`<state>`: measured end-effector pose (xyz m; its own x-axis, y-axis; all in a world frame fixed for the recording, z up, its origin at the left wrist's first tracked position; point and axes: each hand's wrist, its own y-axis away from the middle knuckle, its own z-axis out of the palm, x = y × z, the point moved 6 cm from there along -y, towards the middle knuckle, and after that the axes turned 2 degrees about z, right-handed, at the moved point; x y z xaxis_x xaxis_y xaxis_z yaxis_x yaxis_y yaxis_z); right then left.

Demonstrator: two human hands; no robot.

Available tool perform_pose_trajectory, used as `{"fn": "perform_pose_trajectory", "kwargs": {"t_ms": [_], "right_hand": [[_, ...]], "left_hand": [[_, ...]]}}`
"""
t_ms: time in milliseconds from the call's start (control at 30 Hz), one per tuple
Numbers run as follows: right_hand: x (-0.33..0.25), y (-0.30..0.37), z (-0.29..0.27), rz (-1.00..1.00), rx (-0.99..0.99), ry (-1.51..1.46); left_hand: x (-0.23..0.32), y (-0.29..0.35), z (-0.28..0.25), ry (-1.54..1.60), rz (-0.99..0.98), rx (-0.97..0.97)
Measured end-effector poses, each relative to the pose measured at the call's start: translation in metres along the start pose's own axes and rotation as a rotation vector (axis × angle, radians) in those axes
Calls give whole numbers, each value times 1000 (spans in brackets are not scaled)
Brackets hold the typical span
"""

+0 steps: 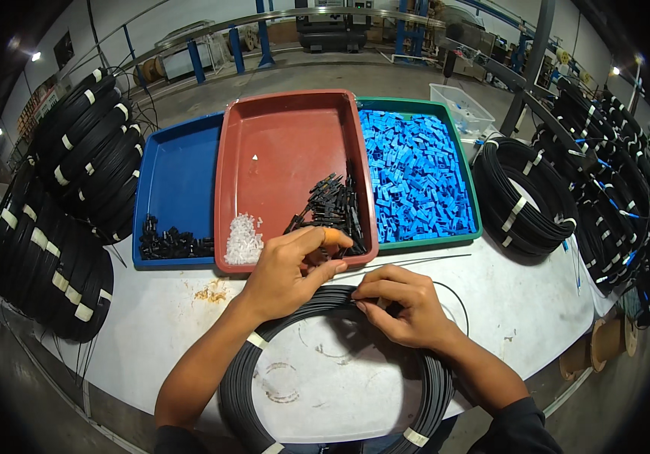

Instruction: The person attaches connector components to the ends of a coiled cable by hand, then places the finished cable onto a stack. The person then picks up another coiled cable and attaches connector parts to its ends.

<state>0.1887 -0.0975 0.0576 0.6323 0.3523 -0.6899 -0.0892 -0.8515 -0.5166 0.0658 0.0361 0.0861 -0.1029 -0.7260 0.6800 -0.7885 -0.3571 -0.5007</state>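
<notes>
In front of me lies a coil of black cable (pixel 243 378), bound with pale tape bands. My right hand (pixel 404 306) pinches black cable at the coil's far side, thumb against fingers; the exact strand is partly hidden. Over the near rim of the red tray (pixel 287 151) is my left hand (pixel 295 261), its index finger wrapped in orange. Its fingers are half curled, with a gap between thumb and index. Black slender connector parts (pixel 332 204) lie heaped in the tray just beyond those fingertips. Small clear plastic pieces (pixel 243 240) are piled left of that hand.
A blue tray (pixel 181 159) with short black parts (pixel 170 244) stands left, a green tray (pixel 470 189) full of blue clips (pixel 416 174) right. Stacked cable coils (pixel 52 257) flank the white table (pixel 166 333), with another coil (pixel 525 200) at right. A clear bin (pixel 461 106) sits behind.
</notes>
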Motion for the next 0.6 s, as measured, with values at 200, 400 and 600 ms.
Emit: {"fn": "perform_pose_trajectory", "kwargs": {"t_ms": [200, 400, 600], "right_hand": [[2, 1, 0, 44, 4, -56], [1, 0, -5, 10, 54, -38], [2, 1, -4, 45, 69, -29]], "left_hand": [[-1, 10, 6, 137, -27, 13], [-22, 22, 14, 257, -104, 44], [-18, 27, 11, 195, -61, -16]]}}
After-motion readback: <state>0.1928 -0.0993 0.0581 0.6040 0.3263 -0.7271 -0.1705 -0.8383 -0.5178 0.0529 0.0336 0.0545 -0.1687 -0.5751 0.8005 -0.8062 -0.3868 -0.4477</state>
